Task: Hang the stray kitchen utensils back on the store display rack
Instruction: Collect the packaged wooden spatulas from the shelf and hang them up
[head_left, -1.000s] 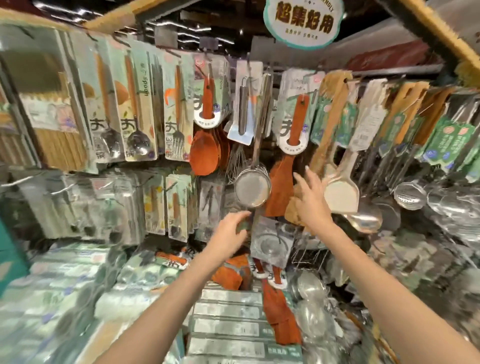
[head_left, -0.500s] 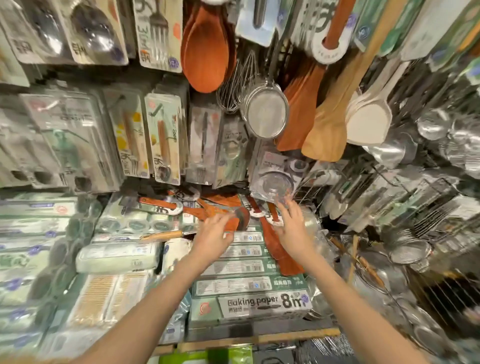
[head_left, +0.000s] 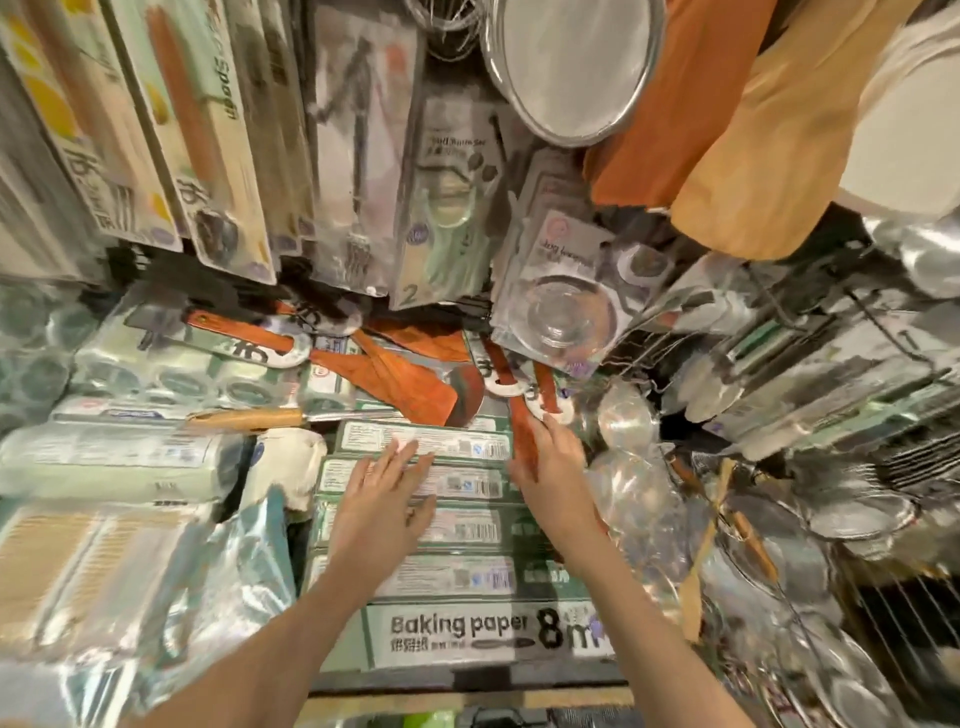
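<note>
So this is the pick-up step: stray reddish wooden spatulas (head_left: 395, 379) lie loose on the stacked baking paper boxes (head_left: 457, 631). The right hand (head_left: 550, 467) looks wrapped around one spatula handle (head_left: 519, 421) at the boxes' far right edge. The left hand (head_left: 384, 493) lies flat, fingers spread, on the boxes, holding nothing. Next it probably needs lifting to a hook above.

Reddish-brown wooden spatulas (head_left: 410, 384); green-and-white baking paper boxes (head_left: 483, 631); silver strainer (head_left: 571, 67); pale, possibly cream, spatula (head_left: 904, 130).
</note>
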